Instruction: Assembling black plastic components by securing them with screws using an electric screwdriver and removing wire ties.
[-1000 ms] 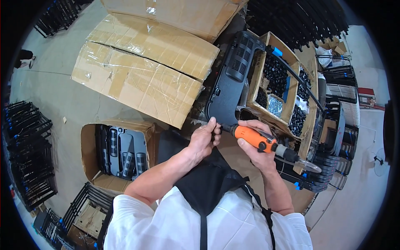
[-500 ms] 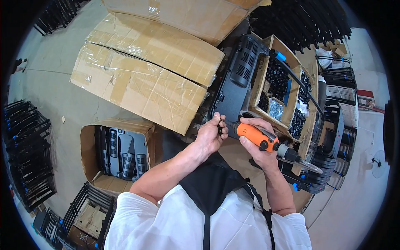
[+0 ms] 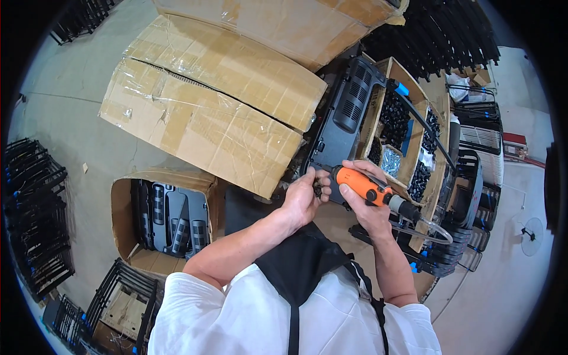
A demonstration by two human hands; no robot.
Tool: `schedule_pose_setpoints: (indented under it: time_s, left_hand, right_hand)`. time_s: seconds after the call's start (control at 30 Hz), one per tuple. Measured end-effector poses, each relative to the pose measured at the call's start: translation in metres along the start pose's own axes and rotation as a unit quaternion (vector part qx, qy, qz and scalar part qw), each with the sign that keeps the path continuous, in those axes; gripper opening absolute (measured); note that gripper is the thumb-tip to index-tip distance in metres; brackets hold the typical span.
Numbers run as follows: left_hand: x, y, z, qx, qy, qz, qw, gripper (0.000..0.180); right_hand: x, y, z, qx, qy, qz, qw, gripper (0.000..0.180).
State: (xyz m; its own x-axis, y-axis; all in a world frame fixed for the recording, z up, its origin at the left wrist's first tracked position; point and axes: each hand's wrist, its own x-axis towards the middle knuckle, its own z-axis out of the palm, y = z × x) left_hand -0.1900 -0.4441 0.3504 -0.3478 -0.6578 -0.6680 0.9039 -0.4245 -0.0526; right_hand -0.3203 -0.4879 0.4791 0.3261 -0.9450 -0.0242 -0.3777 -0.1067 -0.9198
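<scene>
An orange air screwdriver (image 3: 354,181) is in my right hand (image 3: 371,214), its fingers wrapped round the body and its front end pointing left. A clear hose (image 3: 439,232) trails from the tool's rear. My left hand (image 3: 300,200) is closed in front of the tool tip, its thumb and forefinger pinched at the near end of a dark plastic panel (image 3: 337,145). Small dark pieces (image 3: 318,190) show among its curled fingers; I cannot make out their exact kind. The panel lies lengthwise away from me, with a raised vented cover (image 3: 356,94) at its far end.
Right of the panel stands a wooden compartment box (image 3: 386,66) with black plastic caps (image 3: 395,115) and silver screws (image 3: 390,161). A large taped carton (image 3: 207,112) lies to the left. Below it, an open carton (image 3: 121,204) holds more dark panels. Stacked black frames (image 3: 35,213) stand far left.
The view has shifted slightly. My left hand keeps its pinch near the panel's end, and the screwdriver stays in my right hand, its tip close to my left fingers.
</scene>
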Motion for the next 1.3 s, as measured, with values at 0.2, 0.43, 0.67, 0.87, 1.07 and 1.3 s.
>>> schedule_pose_setpoints:
  time_s: [0.2, 0.43, 0.67, 0.87, 1.07, 1.3]
  left_hand:
    - [-0.027, 0.004, -0.003, 0.151, -0.051, -0.03, 0.987, 0.026]
    - [-0.033, 0.015, -0.009, 0.206, -0.054, -0.032, 0.977, 0.02]
    - [-0.034, 0.019, -0.015, 0.156, -0.034, -0.026, 0.987, 0.022]
    - [-0.029, 0.024, -0.016, 0.144, -0.036, -0.07, 0.987, 0.026]
    - [-0.013, 0.029, 0.019, 0.112, 0.017, -0.066, 0.991, 0.026]
    - [0.062, 0.026, 0.113, -0.039, -0.098, -0.043, 0.993, 0.022]
  right_hand:
    - [0.014, 0.001, 0.009, -0.049, -0.012, 0.01, 0.999, 0.043]
    - [0.021, 0.003, 0.016, -0.079, -0.056, 0.047, 0.994, 0.035]
    - [0.024, 0.0, 0.018, -0.091, -0.055, 0.045, 0.993, 0.034]
    - [0.026, 0.004, 0.018, -0.077, -0.051, 0.06, 0.994, 0.036]
    - [0.029, -0.025, -0.014, 0.047, 0.021, 0.061, 0.997, 0.047]
    - [0.065, -0.025, -0.102, 0.039, 0.02, 0.0, 0.999, 0.05]
